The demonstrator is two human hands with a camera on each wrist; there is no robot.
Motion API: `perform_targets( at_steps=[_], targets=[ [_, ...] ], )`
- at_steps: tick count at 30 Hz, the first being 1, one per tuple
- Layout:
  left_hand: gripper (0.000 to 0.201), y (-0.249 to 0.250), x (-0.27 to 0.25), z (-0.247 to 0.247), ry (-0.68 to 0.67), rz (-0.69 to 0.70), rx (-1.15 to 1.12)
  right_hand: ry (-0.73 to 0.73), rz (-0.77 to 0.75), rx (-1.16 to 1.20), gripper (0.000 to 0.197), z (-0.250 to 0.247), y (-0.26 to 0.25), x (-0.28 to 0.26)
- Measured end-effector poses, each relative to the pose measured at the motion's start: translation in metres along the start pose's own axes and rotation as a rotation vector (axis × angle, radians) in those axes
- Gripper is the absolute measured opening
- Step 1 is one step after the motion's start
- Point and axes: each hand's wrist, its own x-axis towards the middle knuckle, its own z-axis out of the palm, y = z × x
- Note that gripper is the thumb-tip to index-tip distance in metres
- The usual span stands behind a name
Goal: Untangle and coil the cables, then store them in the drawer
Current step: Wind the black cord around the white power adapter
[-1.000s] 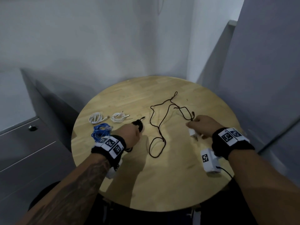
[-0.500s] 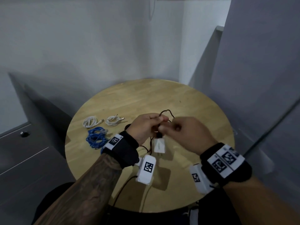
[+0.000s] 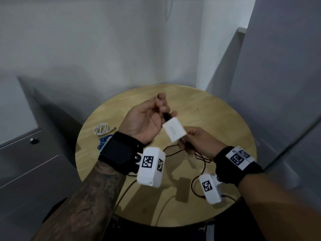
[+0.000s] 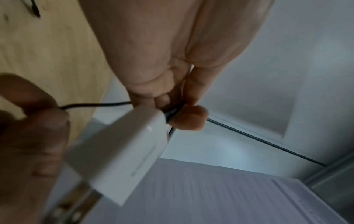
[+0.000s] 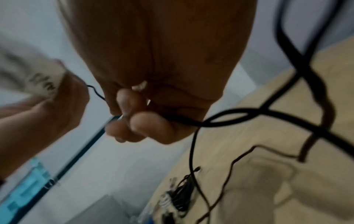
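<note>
Above the round wooden desk (image 3: 217, 119), both hands are raised near its middle. The left hand (image 3: 144, 120) has its grip pinched on the black plug end where the thin black cable (image 3: 199, 159) meets the white rectangular charger block (image 3: 174, 130). The right hand (image 3: 199, 143) has its grip curled around the block's lower end and a length of the same cable, which trails in loose loops down toward the desk's near edge. A coiled white cable (image 3: 102, 129) and a bundled blue cable (image 3: 103, 144) lie near the desk's left edge, beside a grey drawer cabinet (image 3: 34, 171).
</note>
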Motion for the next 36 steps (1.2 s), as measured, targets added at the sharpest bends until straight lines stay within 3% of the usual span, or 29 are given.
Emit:
perform_targets(
  at_steps=[3,8,12,14,16,19,21,23,27,29,31,36],
  targets=[
    [0.022,0.003,0.006,0.001,0.045,0.140,0.093,-0.042,0.055,0.021,0.032,0.005,-0.005,-0.007],
    [0.020,0.001,0.012,-0.015,0.190,0.274,0.142,-0.195,0.138,-0.220,0.027,0.011,-0.012,-0.026],
    [0.019,-0.010,0.011,-0.031,0.259,0.346,0.519,0.026,-0.091,-0.232,0.017,0.002,-0.034,-0.033],
    [0.018,-0.016,0.009,-0.031,0.227,0.345,0.771,0.129,-0.189,-0.114,0.017,-0.007,-0.044,-0.034],
    [0.019,-0.022,0.004,-0.024,0.123,0.277,1.020,0.210,-0.271,0.017,0.022,-0.013,-0.050,-0.033],
    [0.030,-0.029,-0.004,-0.014,0.011,0.126,1.211,0.336,-0.368,-0.061,0.017,-0.018,-0.051,-0.029],
    [0.035,-0.029,-0.006,-0.014,0.039,0.059,1.108,0.406,-0.374,-0.171,0.010,-0.024,-0.042,-0.022],
    [0.035,-0.021,-0.007,-0.015,0.115,-0.015,0.759,0.397,-0.312,-0.274,0.007,-0.031,-0.027,-0.012],
    [0.024,-0.005,-0.007,-0.017,0.133,-0.031,0.051,0.125,-0.045,-0.373,0.027,-0.027,-0.006,-0.001],
    [0.024,-0.004,-0.004,-0.018,0.161,0.043,-0.062,0.029,-0.023,-0.373,0.035,-0.013,-0.007,-0.001],
    [0.023,-0.006,-0.002,-0.019,0.203,0.115,-0.075,-0.039,-0.013,-0.339,0.030,0.001,-0.013,-0.003],
    [0.023,-0.010,0.003,-0.015,0.277,0.243,-0.094,-0.046,-0.015,-0.455,0.014,0.011,-0.016,-0.007]
  ],
)
